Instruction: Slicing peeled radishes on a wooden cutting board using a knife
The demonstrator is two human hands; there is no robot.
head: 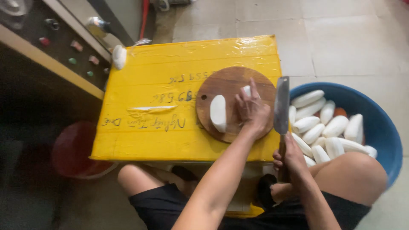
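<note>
We sit over a yellow taped box [170, 140] on a pale tiled floor [341, 38], a round wooden board [226, 83] on top. Our left hand [252, 110] presses a white root piece [246, 90] there, beside a larger peeled root [218, 113]. Our right hand [289, 157] grips a cleaver [281, 105] upright beside a blue tub [383, 132] of peeled roots.

White piece [246, 90] half under left hand [252, 111]

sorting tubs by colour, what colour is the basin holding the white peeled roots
Blue; the basin shows best in the head view.
</note>
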